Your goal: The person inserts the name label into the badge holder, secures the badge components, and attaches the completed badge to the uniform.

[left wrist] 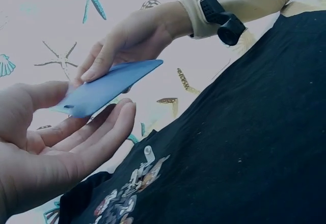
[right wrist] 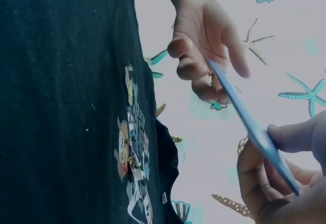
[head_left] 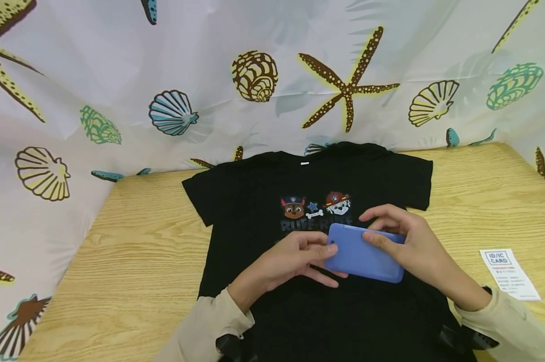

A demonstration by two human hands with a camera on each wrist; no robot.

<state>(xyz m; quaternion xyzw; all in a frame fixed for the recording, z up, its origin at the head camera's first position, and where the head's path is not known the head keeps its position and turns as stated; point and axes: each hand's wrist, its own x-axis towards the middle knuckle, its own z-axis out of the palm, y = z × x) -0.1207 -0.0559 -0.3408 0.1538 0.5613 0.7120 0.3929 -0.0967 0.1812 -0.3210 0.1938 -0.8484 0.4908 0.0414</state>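
Note:
A flat, thin blue card holder (head_left: 367, 251) with a small hole near one end is held above a black T-shirt (head_left: 254, 201). My right hand (head_left: 417, 246) pinches it, thumb on the upper face and fingers at the far edge and underneath. The left hand (head_left: 295, 261) is at the other end, its thumb over the corner and its loose fingers below. From the right wrist view, a gap shows between the left thumb (right wrist: 235, 56) and the card holder (right wrist: 249, 122). The left wrist view shows the card holder (left wrist: 109, 86) tilted between both hands.
Spread out on the wooden table (head_left: 132, 261), the T-shirt carries a printed dog design (head_left: 315, 206). A white paper slip (head_left: 510, 274) marked ID/IC CARD lies at the right. Cloth with shells and starfish (head_left: 200, 60) hangs behind and at the sides.

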